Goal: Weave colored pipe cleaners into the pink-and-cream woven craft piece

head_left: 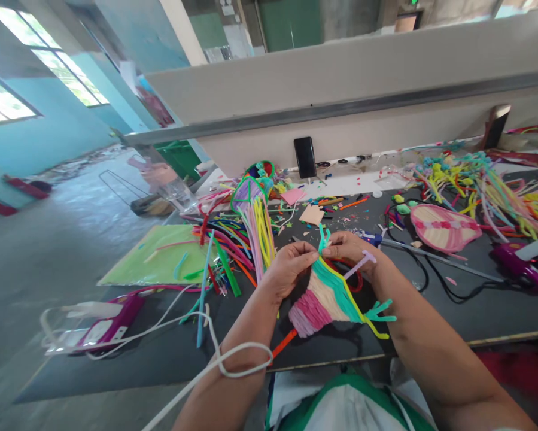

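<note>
A flat triangular piece of pipe cleaners [329, 293] has teal, cream, pink and lilac bands, with a yellow strip along its upper right edge. My left hand [293, 263] pinches the top corner from the left. On the other side of that corner, my right hand [347, 248] has its fingers closed on the teal twisted end [324, 236]. A lilac stem [361, 264] sticks out beside my right wrist. Teal prongs [380, 311] spread from the lower right corner, and an orange stem [283, 346] extends from the lower left.
Bundled pipe cleaners [260, 230] lie behind my left hand. A phone [305, 157] leans on the partition. A pink oval piece [446, 227] and glue gun [526, 263] are right; a white cable [233, 365] crosses my left forearm.
</note>
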`<state>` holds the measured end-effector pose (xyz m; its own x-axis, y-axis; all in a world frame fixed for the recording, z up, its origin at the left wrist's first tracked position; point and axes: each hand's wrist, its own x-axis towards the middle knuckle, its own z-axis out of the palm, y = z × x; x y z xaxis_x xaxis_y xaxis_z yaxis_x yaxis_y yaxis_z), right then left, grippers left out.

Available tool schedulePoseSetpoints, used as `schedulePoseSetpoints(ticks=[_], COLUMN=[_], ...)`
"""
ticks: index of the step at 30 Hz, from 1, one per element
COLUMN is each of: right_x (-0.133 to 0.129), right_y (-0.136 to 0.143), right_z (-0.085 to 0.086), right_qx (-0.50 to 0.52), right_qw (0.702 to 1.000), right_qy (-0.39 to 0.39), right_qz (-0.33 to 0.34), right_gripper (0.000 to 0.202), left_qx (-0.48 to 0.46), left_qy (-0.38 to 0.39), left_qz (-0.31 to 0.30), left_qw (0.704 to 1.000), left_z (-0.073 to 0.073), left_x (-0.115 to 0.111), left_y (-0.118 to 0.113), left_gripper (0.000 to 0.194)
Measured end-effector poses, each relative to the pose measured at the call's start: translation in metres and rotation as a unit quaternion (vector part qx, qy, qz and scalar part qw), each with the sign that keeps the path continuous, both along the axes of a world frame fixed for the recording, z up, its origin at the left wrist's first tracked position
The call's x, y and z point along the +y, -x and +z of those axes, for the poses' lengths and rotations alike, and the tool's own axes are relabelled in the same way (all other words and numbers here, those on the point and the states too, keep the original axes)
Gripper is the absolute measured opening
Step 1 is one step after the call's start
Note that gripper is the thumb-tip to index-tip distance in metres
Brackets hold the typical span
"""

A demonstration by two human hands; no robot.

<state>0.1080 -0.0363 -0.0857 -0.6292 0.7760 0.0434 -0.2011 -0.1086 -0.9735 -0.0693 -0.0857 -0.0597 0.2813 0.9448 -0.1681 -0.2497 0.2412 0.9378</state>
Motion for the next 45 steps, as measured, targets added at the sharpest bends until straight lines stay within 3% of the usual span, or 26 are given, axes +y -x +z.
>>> schedulePoseSetpoints(ticks=[6, 9, 11, 14, 16, 20, 26, 34, 38, 45], right_x=[0.0, 0.004, 0.008, 0.013, 0.015, 0.01, 0.0, 0.001, 0.001, -0.002], right_y=[-0.019, -0.025, -0.025, -0.018, -0.012, -0.006, -0.004, 0.0, -0.002, 0.007], right_z=[0.007, 0.006, 0.003, -0.006, -0.012, -0.013, 0.002, 0.004, 0.004, 0.007], right_qx=[0.039, 0.047, 0.069, 0.105, 0.109, 0.085, 0.04, 0.043, 0.044, 0.047], right_qw=[0.989, 0.985, 0.989, 0.994, 0.994, 0.996, 0.998, 0.98, 0.976, 0.957], right_qy=[-0.003, -0.015, -0.018, 0.003, 0.019, 0.016, -0.033, -0.192, -0.213, -0.281], right_qz=[0.14, 0.166, 0.127, 0.016, -0.013, 0.018, 0.041, -0.015, -0.01, -0.058], right_gripper=[0.027, 0.035, 0.036, 0.029, 0.022, 0.021, 0.023, 0.016, 0.018, 0.022], left_qx=[-0.065, -0.076, -0.08, -0.081, -0.079, -0.068, -0.07, -0.083, -0.092, -0.098], left_qy=[0.027, 0.031, 0.029, 0.028, 0.029, 0.035, 0.032, 0.041, 0.04, 0.035], left_qz=[-0.02, -0.037, -0.042, -0.045, -0.045, -0.021, -0.023, -0.043, -0.053, -0.052], left_qw=[0.997, 0.996, 0.996, 0.995, 0.995, 0.997, 0.997, 0.995, 0.994, 0.993], left_z=[0.004, 0.005, 0.005, 0.004, 0.003, 0.002, 0.002, 0.0, 0.0, 0.001], left_x=[-0.001, -0.001, -0.002, -0.002, -0.002, -0.002, 0.001, 0.0, 0.0, 0.0], left_y=[0.002, 0.004, 0.005, 0.006, 0.005, 0.003, 0.005, 0.007, 0.008, 0.007], left_gripper=[0.025, 0.024, 0.024, 0.023, 0.023, 0.025, 0.025, 0.023, 0.021, 0.022])
